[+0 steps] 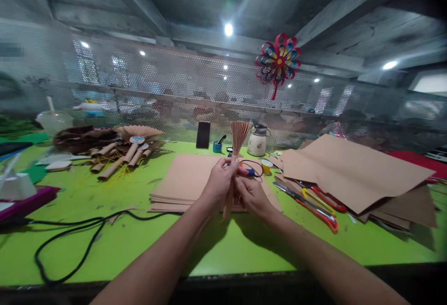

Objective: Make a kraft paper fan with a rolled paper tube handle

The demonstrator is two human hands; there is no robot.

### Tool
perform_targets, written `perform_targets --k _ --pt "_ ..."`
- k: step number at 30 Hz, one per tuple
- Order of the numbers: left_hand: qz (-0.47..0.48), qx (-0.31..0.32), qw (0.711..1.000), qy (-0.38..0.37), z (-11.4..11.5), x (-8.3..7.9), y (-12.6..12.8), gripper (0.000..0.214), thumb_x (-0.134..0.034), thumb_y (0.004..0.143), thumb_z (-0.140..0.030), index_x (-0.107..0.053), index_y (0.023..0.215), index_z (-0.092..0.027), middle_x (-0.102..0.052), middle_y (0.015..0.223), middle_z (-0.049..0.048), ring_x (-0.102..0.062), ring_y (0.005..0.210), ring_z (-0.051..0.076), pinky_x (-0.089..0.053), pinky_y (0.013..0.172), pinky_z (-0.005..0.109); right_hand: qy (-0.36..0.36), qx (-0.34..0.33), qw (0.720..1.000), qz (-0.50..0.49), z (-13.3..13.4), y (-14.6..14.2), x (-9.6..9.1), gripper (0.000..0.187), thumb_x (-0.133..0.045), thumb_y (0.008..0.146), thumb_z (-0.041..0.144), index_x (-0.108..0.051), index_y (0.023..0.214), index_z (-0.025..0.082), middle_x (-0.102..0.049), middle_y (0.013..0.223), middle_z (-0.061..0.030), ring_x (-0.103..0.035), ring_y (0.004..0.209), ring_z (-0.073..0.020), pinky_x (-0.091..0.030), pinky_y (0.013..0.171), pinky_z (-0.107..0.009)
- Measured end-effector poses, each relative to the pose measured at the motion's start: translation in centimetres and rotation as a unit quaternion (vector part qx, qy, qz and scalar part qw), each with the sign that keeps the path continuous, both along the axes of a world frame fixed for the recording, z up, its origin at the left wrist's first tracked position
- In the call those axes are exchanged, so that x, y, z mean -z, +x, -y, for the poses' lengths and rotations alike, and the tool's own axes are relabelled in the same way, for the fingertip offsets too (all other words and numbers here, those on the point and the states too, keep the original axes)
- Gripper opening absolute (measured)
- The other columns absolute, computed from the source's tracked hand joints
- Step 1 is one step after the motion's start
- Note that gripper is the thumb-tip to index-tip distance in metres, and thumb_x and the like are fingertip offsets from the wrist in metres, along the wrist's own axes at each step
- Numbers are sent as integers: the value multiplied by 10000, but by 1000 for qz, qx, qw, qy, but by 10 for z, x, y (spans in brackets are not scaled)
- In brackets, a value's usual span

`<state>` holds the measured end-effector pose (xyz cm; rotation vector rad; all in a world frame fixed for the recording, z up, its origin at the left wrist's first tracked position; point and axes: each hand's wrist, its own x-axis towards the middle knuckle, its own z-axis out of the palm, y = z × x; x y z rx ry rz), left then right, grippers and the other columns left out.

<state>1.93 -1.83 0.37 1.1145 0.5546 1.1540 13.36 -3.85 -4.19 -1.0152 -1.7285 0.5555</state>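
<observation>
Both hands hold a pleated brown paper fan point(240, 136) upright above the middle of the table. My left hand point(220, 181) is closed round its narrow lower part from the left. From the right, my right hand point(252, 194) pinches close to the same spot, its fingertips partly hidden. The fan's folds spread upward, and its rolled handle point(227, 206) points down between the hands. Beneath them lies a stack of brown paper sheets point(185, 174). Just behind the right fingers are a blue tool with a black cord point(250, 172) and a yellow tub point(267, 167).
Left, several finished fans with rolled handles point(130, 153) lie in a pile, and a black cable point(101, 219) loops across the green table point(139, 249). Scissors point(316, 209) and large brown sheets point(349, 170) lie right. A phone point(203, 135), blue jar point(217, 146) and white jug point(257, 142) stand behind.
</observation>
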Motion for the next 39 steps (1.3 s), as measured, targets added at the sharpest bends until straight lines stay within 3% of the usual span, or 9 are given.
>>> perform_targets --k 5,14,19,21,25,30,32,35,39 --pt "28 -20 999 -9 -6 2 0 299 -657 758 -396 -465 865 -193 -611 653 -34 -525 393 87 -424 388 192 -22 -18 1000 4 1 -4 0 308 -433 917 427 -543 819 158 -542 616 -5 -495 479 -113 -398 456 -228" --pt "87 -61 994 10 -5 2 6 294 -699 730 -355 -494 853 -184 -571 642 -36 -635 674 140 -500 593 223 11 49 997 57 6 -5 -6 173 -542 835 309 -542 891 144 -508 579 34 -434 481 -101 -318 467 -222" --pt "6 -36 998 44 -3 -2 3 349 -715 697 -425 -568 857 -153 -637 746 29 -612 652 142 -476 596 246 55 66 995 48 2 -2 -6 170 -495 872 290 -577 896 143 -579 673 -8 -504 565 -120 -374 532 -233" --pt "-49 -86 992 76 -8 -6 -4 358 -721 673 -444 -607 813 -135 -643 745 46 -598 662 151 -459 595 253 64 64 995 37 -2 3 -5 207 -476 895 315 -584 946 146 -591 707 -18 -522 587 -126 -388 541 -234" --pt "-39 -324 935 139 -29 -19 -30 297 -672 690 -392 -625 842 -142 -619 770 46 -580 750 172 -423 576 243 78 93 991 60 -6 11 -3 245 -491 899 353 -587 993 147 -590 709 -21 -518 575 -127 -384 528 -233" --pt "6 -305 931 200 -50 -27 -54 550 -669 583 -127 -570 1117 -209 -600 1147 72 -534 1075 194 -433 829 276 110 60 983 136 -1 13 -2 249 -479 910 338 -573 1043 149 -574 682 -8 -501 566 -121 -369 533 -227" --pt "-22 -256 948 187 -53 -26 -56 529 -662 581 -111 -586 1098 -190 -649 1021 67 -578 971 183 -435 813 285 122 51 978 161 0 13 -3 241 -472 914 322 -571 1052 151 -567 674 -2 -493 564 -118 -358 533 -224" --pt "-57 -229 961 141 -53 -25 -58 246 -645 651 -172 -649 890 -114 -623 677 23 -567 638 129 -441 682 271 137 66 971 183 0 14 -5 231 -475 911 311 -576 1036 145 -547 659 5 -470 549 -113 -337 526 -224" --pt "59 -235 961 130 -49 -33 -66 143 -541 790 -227 -622 753 -115 -457 469 -49 -468 473 87 -416 565 224 127 89 967 201 -3 17 -5 223 -487 902 313 -588 1007 144 -533 641 12 -446 523 -108 -310 503 -222"
